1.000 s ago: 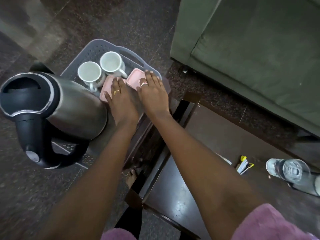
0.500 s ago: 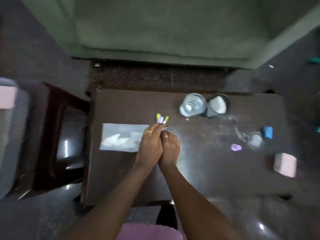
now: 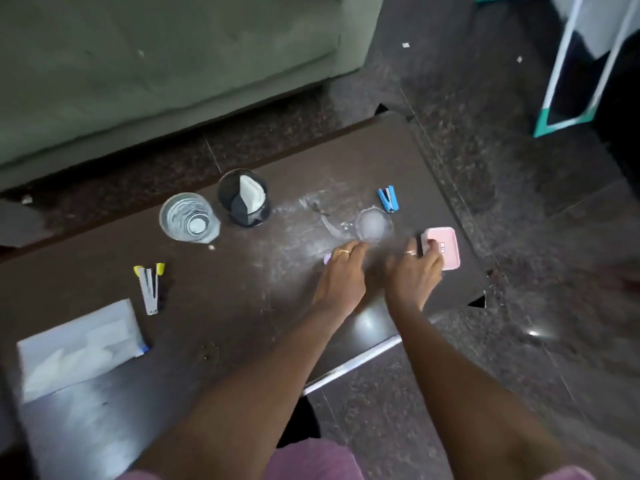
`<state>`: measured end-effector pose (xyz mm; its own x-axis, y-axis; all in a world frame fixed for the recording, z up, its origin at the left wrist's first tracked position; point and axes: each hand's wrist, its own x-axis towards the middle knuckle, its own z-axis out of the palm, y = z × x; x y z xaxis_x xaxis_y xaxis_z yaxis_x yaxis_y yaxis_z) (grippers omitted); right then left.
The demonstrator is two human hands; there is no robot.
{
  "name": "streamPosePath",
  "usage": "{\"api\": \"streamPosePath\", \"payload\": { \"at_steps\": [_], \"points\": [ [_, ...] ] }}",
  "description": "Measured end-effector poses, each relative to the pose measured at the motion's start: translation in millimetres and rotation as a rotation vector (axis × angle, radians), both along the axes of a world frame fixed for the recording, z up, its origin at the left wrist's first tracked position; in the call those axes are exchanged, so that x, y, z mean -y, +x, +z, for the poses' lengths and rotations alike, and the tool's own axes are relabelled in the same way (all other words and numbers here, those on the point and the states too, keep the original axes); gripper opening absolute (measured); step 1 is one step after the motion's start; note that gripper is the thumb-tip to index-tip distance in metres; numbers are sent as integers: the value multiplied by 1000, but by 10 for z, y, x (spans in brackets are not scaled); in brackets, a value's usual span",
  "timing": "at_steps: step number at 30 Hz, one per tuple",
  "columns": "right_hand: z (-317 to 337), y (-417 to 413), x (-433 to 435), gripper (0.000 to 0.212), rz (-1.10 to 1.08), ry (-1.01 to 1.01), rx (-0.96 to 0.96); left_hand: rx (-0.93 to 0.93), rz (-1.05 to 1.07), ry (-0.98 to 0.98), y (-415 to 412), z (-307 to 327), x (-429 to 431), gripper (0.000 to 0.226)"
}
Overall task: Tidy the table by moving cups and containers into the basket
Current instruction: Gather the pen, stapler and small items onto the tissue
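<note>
On dusty dark table, right hand touching pink container, grip unclear, left hand spread.

**Legible markings: none**

Pink container, at the counter's right end: one small dark label on its lid, just beside the right hand's fingertips; characters too blurred to read. No other object on the counter shows readable text, brand, number or sign.
</note>
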<state>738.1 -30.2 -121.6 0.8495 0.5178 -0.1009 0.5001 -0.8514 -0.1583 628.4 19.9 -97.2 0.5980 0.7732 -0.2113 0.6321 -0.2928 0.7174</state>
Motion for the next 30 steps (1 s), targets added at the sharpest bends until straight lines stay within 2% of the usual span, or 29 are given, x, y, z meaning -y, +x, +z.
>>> {"api": "streamPosePath", "payload": {
  "at_steps": [3, 5, 8, 11, 16, 19, 23, 27, 30],
  "points": [
    [-65, 509, -5, 83, -155, -81, -103, -9, -26, 28, 226, -48, -3, 51],
    [-108, 746, 2, 95, -167, -159, -214, -12, -26, 25, 270, -92, -8, 50],
    [-189, 866, 35, 89, -109, -203, -317, -42, -1, 17, 213, -196, -14, 50],
    [-248, 832, 4, 79, -150, -158, -306, -76, 33, -3, 67, -274, -7, 50],
    [-250, 572, -126, 77, -221, -123, -278, -104, 103, -21, -271, -316, -42, 45],
    [-193, 263, -290, 73, -111, -61, -156, -120, 177, -12, -528, -328, -111, 46],
    [-106, -203, -511, 79, 26, 91, -149, -182, 324, 33, -880, -358, -198, 46],
    [6, -732, -614, 78, 368, 155, -158, -220, 607, 29, -1362, -363, -297, 46],
    [29, -1128, -642, 79, 576, 186, -188, -261, 929, -12, -1796, -418, -445, 54]
  ]
}}
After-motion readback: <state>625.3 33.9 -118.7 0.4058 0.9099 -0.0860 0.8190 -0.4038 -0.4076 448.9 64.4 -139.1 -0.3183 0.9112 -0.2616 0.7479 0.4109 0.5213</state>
